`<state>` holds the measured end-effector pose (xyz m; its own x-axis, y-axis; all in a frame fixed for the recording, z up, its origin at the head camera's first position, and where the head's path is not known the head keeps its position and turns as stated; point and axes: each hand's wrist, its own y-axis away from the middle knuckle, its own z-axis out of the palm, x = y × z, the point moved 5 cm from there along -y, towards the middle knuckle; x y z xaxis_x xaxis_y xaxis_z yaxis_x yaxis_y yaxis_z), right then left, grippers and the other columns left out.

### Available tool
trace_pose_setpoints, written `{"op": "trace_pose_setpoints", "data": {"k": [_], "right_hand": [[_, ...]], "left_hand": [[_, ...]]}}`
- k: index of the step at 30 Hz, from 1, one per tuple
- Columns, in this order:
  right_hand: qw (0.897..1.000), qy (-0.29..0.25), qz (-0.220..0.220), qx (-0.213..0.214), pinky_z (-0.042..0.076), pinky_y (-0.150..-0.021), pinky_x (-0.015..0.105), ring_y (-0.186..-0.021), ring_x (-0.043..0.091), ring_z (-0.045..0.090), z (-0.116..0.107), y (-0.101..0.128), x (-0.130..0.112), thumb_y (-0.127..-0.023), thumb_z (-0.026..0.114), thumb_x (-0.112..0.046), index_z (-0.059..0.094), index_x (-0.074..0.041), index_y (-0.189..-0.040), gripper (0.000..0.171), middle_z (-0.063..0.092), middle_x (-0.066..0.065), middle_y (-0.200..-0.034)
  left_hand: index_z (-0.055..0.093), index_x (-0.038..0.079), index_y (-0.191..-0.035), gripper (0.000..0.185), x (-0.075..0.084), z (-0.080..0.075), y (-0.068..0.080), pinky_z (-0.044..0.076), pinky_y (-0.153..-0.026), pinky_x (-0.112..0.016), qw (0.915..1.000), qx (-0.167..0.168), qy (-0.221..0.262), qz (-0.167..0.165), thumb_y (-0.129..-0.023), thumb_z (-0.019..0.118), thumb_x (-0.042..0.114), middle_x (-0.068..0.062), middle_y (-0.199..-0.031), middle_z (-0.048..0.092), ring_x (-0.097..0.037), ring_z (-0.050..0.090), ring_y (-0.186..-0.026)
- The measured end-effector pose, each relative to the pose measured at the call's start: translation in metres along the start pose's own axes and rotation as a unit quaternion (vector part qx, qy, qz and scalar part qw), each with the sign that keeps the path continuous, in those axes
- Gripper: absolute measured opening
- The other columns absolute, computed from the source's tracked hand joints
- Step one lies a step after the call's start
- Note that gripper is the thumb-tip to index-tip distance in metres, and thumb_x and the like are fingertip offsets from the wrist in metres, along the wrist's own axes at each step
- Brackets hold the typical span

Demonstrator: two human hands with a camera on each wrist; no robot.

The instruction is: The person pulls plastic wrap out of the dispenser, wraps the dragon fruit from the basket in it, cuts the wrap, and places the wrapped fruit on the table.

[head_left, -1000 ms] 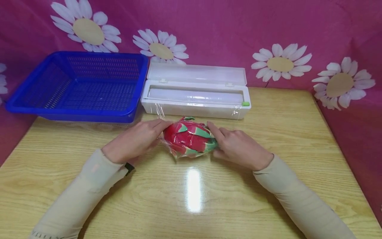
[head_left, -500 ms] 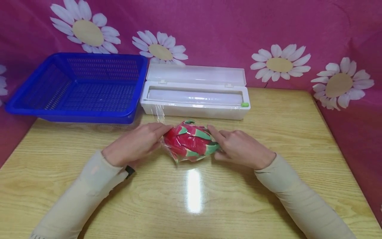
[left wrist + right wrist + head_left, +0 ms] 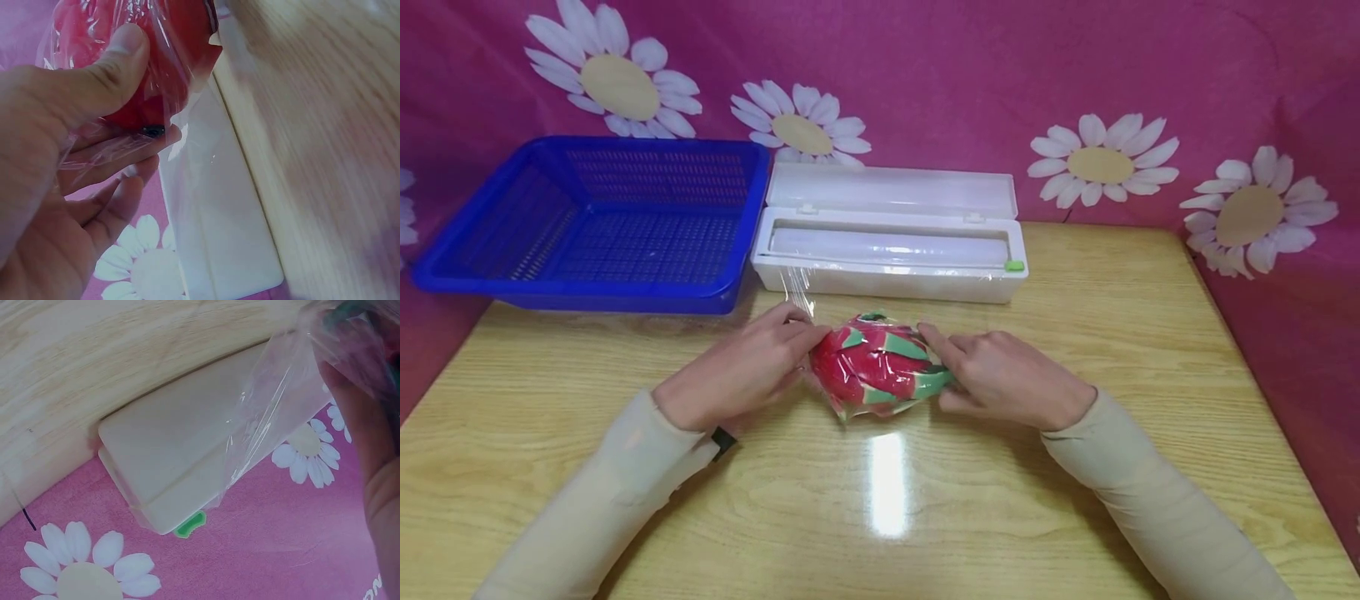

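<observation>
A red dragon fruit with green scale tips (image 3: 880, 367), covered in clear cling film (image 3: 253, 437), is held between my two hands over the table. My left hand (image 3: 737, 367) grips its left end; in the left wrist view the thumb (image 3: 128, 56) lies on the film-covered skin and the fingers are underneath. At the other end my right hand (image 3: 1007, 379) holds the fruit, its index finger along the upper side. The right fingertips are partly hidden. Film still runs from the fruit back to the white cling film box (image 3: 887, 283), whose lid stands up with the roll inside.
Left of the box stands a blue plastic basket (image 3: 587, 289) with slotted sides. A green slider (image 3: 1015, 266) sits at the box's right front corner. Behind the wooden table (image 3: 820, 517) hangs a pink flowered cloth (image 3: 940, 83).
Both hands have drawn the dragon fruit slightly towards me, away from the box. It has turned a little, and the left fingers have bent up behind the thumb.
</observation>
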<state>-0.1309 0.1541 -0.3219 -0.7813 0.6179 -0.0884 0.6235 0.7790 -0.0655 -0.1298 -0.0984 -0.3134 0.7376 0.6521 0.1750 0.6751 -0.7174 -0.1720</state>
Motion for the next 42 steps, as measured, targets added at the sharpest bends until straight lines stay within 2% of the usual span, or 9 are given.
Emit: {"op": "trace_pose_setpoints", "data": {"k": [3, 10, 17, 29, 38, 42], "right_hand": [[1.000, -0.003, 0.001, -0.003, 0.055, -0.057, 0.020, -0.061, 0.003, 0.055, -0.001, 0.000, -0.001, -0.087, 0.078, -0.028, 0.051, 0.003, -0.148, 0.074, 0.071, 0.003, -0.085], [1.000, -0.016, -0.008, 0.000, 0.043, -0.051, 0.013, -0.055, 0.002, 0.046, -0.003, 0.001, -0.003, -0.086, 0.075, -0.024, 0.051, 0.004, -0.147, 0.071, 0.068, 0.002, -0.081], [0.999, -0.032, -0.007, -0.012, 0.038, -0.049, 0.010, -0.054, 0.000, 0.043, -0.004, 0.001, -0.006, -0.086, 0.074, -0.023, 0.050, 0.003, -0.147, 0.071, 0.065, -0.001, -0.078], [0.997, -0.057, 0.010, -0.051, 0.034, -0.047, 0.012, -0.053, -0.001, 0.036, -0.003, 0.003, -0.005, -0.086, 0.071, -0.025, 0.048, 0.002, -0.151, 0.074, 0.065, -0.003, -0.080], [0.995, -0.066, 0.014, -0.070, 0.028, -0.046, 0.015, -0.052, 0.000, 0.033, -0.001, 0.003, -0.005, -0.086, 0.070, -0.029, 0.049, 0.001, -0.151, 0.075, 0.055, -0.009, -0.071], [0.995, -0.075, 0.010, -0.070, 0.027, -0.045, 0.015, -0.052, -0.001, 0.032, 0.000, 0.003, -0.006, -0.086, 0.069, -0.028, 0.049, 0.002, -0.150, 0.074, 0.059, -0.007, -0.074]], "left_hand": [[0.065, 0.000, -0.132, 0.041, 0.000, 0.001, 0.002, 0.060, -0.099, -0.040, 1.0000, -0.002, 0.002, -0.002, -0.091, 0.073, 0.005, -0.014, -0.120, 0.071, -0.029, 0.061, -0.119], [0.065, -0.001, -0.132, 0.042, 0.000, 0.002, 0.005, 0.061, -0.098, -0.040, 0.9999, -0.003, 0.013, -0.005, -0.091, 0.073, 0.006, -0.015, -0.120, 0.071, -0.030, 0.062, -0.118], [0.065, -0.002, -0.131, 0.043, 0.000, 0.003, 0.007, 0.061, -0.096, -0.039, 0.9996, -0.007, 0.027, -0.004, -0.091, 0.075, 0.008, -0.015, -0.120, 0.071, -0.028, 0.062, -0.117], [0.064, -0.003, -0.134, 0.046, -0.001, 0.006, 0.009, 0.061, -0.096, -0.038, 0.9981, -0.029, 0.052, -0.011, -0.090, 0.073, 0.007, -0.012, -0.117, 0.070, -0.025, 0.063, -0.115], [0.065, -0.003, -0.133, 0.046, -0.001, 0.009, 0.011, 0.061, -0.095, -0.035, 0.9971, -0.038, 0.066, -0.004, -0.088, 0.070, 0.004, -0.008, -0.112, 0.071, -0.021, 0.061, -0.112], [0.065, -0.003, -0.134, 0.045, -0.001, 0.010, 0.011, 0.060, -0.096, -0.036, 0.9967, -0.042, 0.070, 0.000, -0.090, 0.072, 0.007, -0.008, -0.113, 0.072, -0.021, 0.060, -0.112]]}}
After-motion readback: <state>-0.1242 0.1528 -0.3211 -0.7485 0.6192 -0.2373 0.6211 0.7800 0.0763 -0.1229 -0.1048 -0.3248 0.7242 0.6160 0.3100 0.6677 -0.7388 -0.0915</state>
